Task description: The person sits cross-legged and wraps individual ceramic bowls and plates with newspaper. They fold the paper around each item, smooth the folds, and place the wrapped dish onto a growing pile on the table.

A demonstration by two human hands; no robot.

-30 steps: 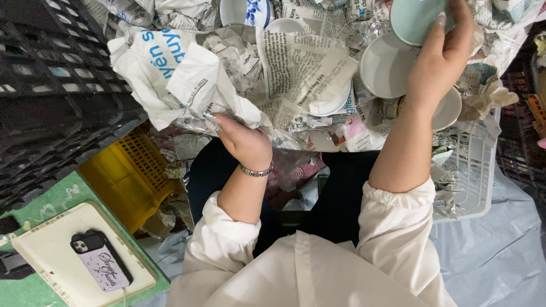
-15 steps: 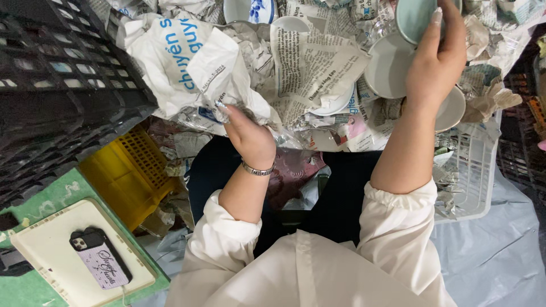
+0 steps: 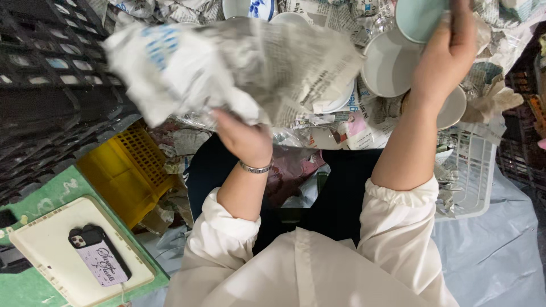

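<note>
Newspaper (image 3: pixel 239 68), a big crumpled sheet, is bunched in the left hand (image 3: pixel 244 136), whose fingers close around its lower edge while the rest of the sheet billows up and to both sides above the fingertips, blurred. A thin bracelet (image 3: pixel 254 168) sits on that wrist just below the hand. The right hand (image 3: pixel 446 51) is raised at the far side, its fingers curled over the rim of a pale green bowl (image 3: pixel 418 17) and gripping it, the bowl lying just beside the fingertips toward the left hand. Directly under those fingers sits a white bowl (image 3: pixel 389 62), and a further dish (image 3: pixel 452 111) peeks out beside the right wrist. More crumpled paper fills the space between the two hands. Outward of the left fingers stands a black crate (image 3: pixel 51 96), with a yellow crate (image 3: pixel 122 170) below it near the left forearm. A white basket (image 3: pixel 469 170) lies beside the right forearm. Well below the left hand, a phone (image 3: pixel 99 256) rests on a cream tray (image 3: pixel 45 244).
</note>
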